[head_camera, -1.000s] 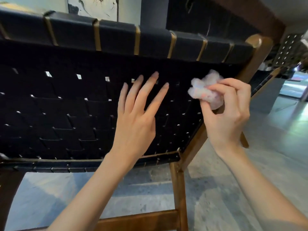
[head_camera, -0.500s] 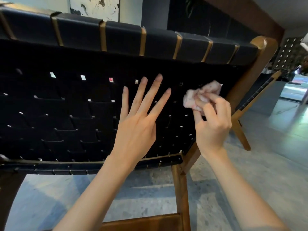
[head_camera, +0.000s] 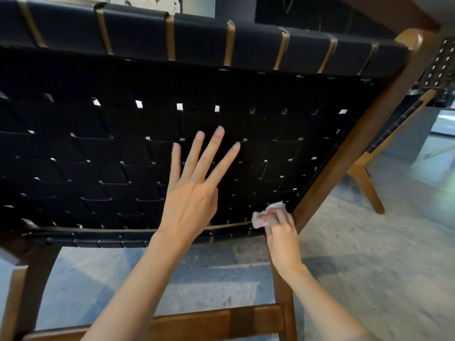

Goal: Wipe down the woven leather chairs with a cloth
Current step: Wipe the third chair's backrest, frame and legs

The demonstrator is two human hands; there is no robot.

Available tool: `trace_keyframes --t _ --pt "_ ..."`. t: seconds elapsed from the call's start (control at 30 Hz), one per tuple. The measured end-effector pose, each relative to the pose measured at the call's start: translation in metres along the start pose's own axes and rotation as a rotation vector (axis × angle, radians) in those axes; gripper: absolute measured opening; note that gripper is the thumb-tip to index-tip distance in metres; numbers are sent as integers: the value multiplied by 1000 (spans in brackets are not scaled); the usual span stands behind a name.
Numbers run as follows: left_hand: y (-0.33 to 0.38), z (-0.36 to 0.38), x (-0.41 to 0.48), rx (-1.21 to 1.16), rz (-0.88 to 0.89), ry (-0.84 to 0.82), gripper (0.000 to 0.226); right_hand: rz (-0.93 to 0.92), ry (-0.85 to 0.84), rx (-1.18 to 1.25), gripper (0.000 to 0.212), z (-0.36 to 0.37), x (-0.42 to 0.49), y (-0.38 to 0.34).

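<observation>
A chair with black woven leather straps (head_camera: 103, 156) on a brown wooden frame (head_camera: 349, 153) fills the view, seen from behind its backrest. My left hand (head_camera: 194, 190) lies flat on the weave near the middle, fingers straight and spread. My right hand (head_camera: 280, 232) grips a small crumpled pale pink cloth (head_camera: 264, 216) and presses it against the weave at the backrest's lower right corner, beside the wooden side rail.
A second woven chair (head_camera: 394, 129) stands to the right on the grey stone floor (head_camera: 369, 254). A wooden crossbar (head_camera: 221, 318) of the near chair runs below my arms. A dark wall and a framed picture (head_camera: 145, 2) lie behind.
My right hand has carried the cloth down from the upper right of the backrest to its lower right corner. My left hand has stayed flat on the weave.
</observation>
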State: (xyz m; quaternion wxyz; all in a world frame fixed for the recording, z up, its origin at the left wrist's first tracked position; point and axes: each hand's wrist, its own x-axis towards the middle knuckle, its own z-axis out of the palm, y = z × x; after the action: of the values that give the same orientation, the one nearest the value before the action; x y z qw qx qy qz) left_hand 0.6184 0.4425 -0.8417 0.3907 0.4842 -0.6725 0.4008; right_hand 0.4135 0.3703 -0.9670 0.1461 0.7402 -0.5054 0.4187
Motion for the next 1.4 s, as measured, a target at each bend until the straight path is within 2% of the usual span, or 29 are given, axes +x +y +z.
trace_keyframes --t 0.1,0.2,0.27,0.37,0.57,0.7,0.77,0.83,1.07,1.17,1.27,1.4 --pt "-10 -5 2 4 -35 28 84 -60 13 29 31 -27 7 -11" --pt "-26 -7 5 58 -29 66 67 -302 298 107 19 -83 25 -42" --pt "-32 -8 6 76 -52 82 64 -377 515 149 18 -122 52 -66" --pt "-32 -6 7 87 -57 96 65 -390 705 130 20 -151 97 -86" --pt "-32 -10 9 76 -54 103 68 -276 928 235 15 -127 143 -99" --pt "-39 -11 8 95 -44 101 70 -315 856 301 21 -102 138 -90" --pt "-39 -10 5 70 -66 97 69 -355 772 285 31 -85 125 -78" --pt "-38 -10 3 47 -86 90 67 -379 651 261 37 -62 106 -67" --pt "-38 -10 -1 38 -96 76 63 -417 89 108 31 15 26 -18" --pt "-40 -11 0 36 -83 63 63 -367 -29 131 37 15 12 -14" --pt "-45 -13 1 48 -73 85 63 -435 95 201 35 -15 16 -28" --pt "-56 -18 5 13 -144 202 66 -625 514 297 34 -87 68 -73"
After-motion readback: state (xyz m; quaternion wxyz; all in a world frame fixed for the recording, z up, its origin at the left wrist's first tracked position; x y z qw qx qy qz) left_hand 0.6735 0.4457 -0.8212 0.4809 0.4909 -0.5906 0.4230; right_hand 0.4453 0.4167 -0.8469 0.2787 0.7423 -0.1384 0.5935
